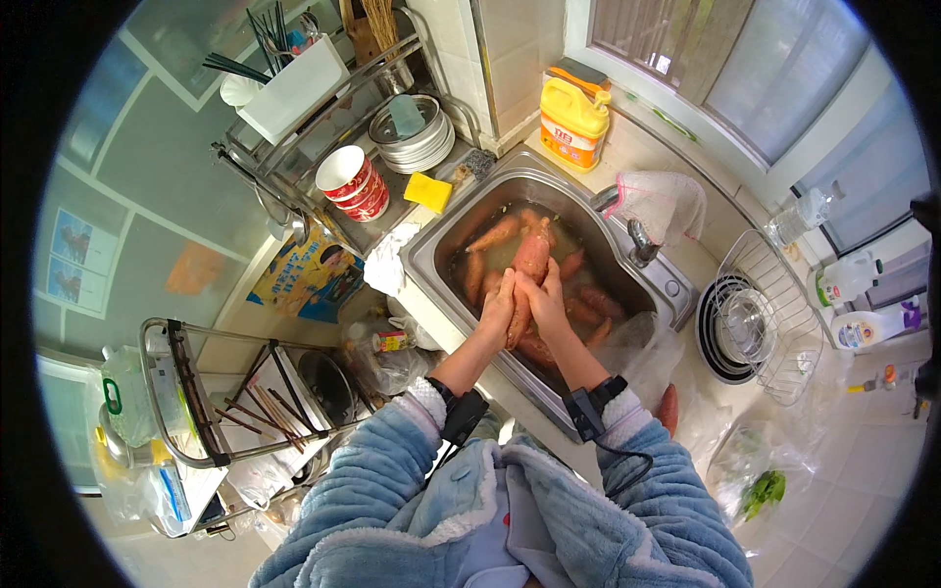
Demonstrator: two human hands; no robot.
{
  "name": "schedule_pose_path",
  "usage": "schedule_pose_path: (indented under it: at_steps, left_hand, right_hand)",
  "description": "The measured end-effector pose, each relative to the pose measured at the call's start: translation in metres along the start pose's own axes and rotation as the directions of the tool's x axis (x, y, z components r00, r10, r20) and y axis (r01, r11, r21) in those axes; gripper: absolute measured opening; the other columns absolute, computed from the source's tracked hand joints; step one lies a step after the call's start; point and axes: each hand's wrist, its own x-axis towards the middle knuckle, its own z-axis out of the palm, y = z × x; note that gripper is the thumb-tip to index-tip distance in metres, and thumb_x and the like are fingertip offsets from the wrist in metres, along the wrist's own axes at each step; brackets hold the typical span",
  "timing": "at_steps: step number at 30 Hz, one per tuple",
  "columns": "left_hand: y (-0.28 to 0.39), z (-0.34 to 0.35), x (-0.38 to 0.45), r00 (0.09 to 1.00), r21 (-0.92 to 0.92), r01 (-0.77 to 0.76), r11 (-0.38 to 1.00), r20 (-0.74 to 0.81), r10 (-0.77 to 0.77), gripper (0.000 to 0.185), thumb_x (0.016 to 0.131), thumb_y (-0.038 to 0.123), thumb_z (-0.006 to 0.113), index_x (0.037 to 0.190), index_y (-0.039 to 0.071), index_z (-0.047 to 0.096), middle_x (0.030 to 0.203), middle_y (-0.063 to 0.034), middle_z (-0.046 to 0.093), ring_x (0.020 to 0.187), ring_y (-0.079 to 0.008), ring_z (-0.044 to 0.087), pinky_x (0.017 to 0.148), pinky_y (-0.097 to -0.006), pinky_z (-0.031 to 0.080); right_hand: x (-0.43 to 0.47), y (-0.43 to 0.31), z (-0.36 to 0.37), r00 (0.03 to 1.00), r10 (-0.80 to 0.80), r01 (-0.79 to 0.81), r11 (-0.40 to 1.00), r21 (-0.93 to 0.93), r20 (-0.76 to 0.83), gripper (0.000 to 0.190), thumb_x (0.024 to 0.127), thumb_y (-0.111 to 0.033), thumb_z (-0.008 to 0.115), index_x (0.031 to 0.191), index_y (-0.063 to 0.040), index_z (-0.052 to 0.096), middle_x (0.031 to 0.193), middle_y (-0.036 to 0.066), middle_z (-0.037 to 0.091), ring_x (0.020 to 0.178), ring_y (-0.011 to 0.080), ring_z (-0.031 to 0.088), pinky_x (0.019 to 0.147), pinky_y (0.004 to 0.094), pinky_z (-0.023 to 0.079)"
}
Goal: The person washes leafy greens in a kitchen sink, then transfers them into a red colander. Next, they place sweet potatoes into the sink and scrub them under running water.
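Observation:
Over a stainless steel sink [439,259] I hold a large reddish sweet potato [531,251] lengthwise between both hands. My left hand [499,309] grips its near left side, and my right hand [542,298] wraps its right side. Cloudy water [503,256] fills the sink below. Several other sweet potatoes lie in it, among them a long one [494,234] at the upper left and a darker one [600,302] at the right. Part of the pile is hidden by my hands and forearms.
A faucet [642,242] draped with a mesh cloth [656,206] stands behind the sink. Left are a yellow sponge [428,192], stacked red bowls [354,184] and plates [420,140]. Nested basins [735,323], a wire basket [790,334], a plastic bag [647,349] and one sweet potato [667,410] sit right.

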Motion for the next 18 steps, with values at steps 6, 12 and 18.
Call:
schedule_pose_path:
  at_steps: [6,12,18]
  left_hand:
    - [-0.006,0.0,0.002,0.979,0.284,-0.193,0.939,-0.009,0.204,0.052,0.095,0.045,0.046,0.119,0.0,0.053,0.107,-0.0103,0.059,0.099,-0.0175,0.055,0.088,-0.0276,0.043]
    - [0.005,-0.005,-0.001,0.998,0.033,-0.001,0.999,0.062,-0.001,0.054,0.095,0.05,0.041,0.117,0.003,0.052,0.096,-0.0122,0.061,0.08,-0.0195,0.061,0.066,-0.0301,0.052]
    - [0.012,-0.005,-0.027,0.955,0.036,0.184,0.982,0.232,-0.187,0.056,0.093,0.058,0.036,0.106,0.006,0.053,0.075,-0.0102,0.059,0.056,-0.0226,0.059,0.042,-0.033,0.048]
  right_hand:
    - [0.032,-0.01,-0.007,0.974,0.206,-0.202,0.978,0.051,-0.099,0.053,0.088,-0.035,0.061,0.121,0.004,0.045,0.113,0.012,0.053,0.101,0.0169,0.052,0.087,0.0291,0.044]
    - [0.005,-0.006,0.002,0.997,-0.064,0.065,0.997,-0.035,0.039,0.045,0.091,-0.02,0.056,0.128,0.0,0.042,0.12,0.011,0.05,0.11,0.0166,0.049,0.091,0.0272,0.042]
    - [0.07,-0.027,-0.023,0.945,0.328,-0.318,0.916,0.246,0.001,0.031,0.092,-0.032,0.055,0.088,-0.001,0.054,0.075,0.014,0.063,0.065,0.0252,0.062,0.065,0.0374,0.052]
